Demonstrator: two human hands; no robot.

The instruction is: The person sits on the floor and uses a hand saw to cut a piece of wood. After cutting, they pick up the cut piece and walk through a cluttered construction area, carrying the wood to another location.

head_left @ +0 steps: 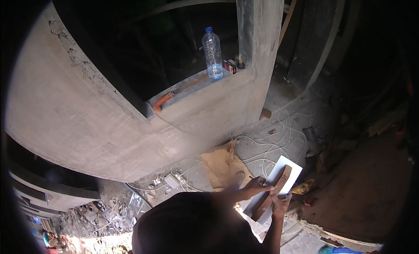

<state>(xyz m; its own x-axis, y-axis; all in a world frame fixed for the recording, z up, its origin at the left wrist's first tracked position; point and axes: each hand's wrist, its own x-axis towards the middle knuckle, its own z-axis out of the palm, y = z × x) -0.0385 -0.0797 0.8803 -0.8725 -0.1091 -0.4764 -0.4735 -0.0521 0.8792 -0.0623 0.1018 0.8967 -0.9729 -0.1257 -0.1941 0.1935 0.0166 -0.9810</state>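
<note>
Hands were both on a white board [279,180] that lay tilted on the floor [371,188], beside a brown paper sack [222,166]. Left hand [257,186] rested with fingers curled on the board's left edge. Right hand [280,201] pressed a brown wooden strip [276,190] lying lengthwise on the board; how far its fingers were closed could not be told. White cable [266,155] lay looped near the board.

A rough wooden strip [274,190] lies on a smooth white board [291,166]; the wall [109,127] is matt, coarse concrete.
</note>
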